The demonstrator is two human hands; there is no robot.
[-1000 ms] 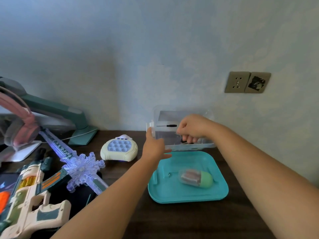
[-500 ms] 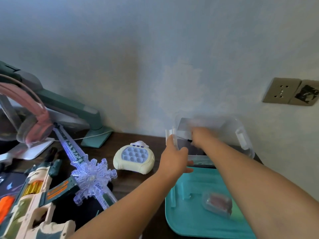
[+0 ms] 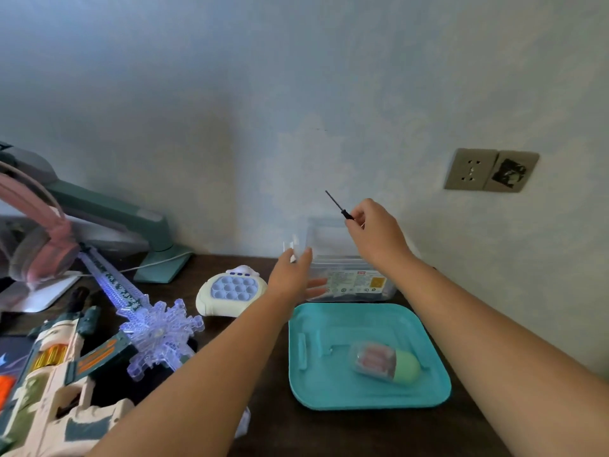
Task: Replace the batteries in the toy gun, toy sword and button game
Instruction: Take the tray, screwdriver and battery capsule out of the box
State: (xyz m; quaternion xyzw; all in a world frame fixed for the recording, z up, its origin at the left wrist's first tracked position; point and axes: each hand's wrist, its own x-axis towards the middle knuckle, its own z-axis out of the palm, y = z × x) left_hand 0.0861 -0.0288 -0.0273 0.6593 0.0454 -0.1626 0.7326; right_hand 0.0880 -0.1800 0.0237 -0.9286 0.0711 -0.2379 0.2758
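Head view: right hand [image 3: 375,232] pinches screwdriver [image 3: 337,206]; box label [image 3: 356,282] unreadable.

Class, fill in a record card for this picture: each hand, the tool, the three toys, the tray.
Right hand: pinches the screwdriver above the clear box
Left hand: fingers straight, beside the clear box's left end
Toys: toy gun, lit toy sword, button game on the table, left, untouched
Tray: teal, holds a capsule-shaped case
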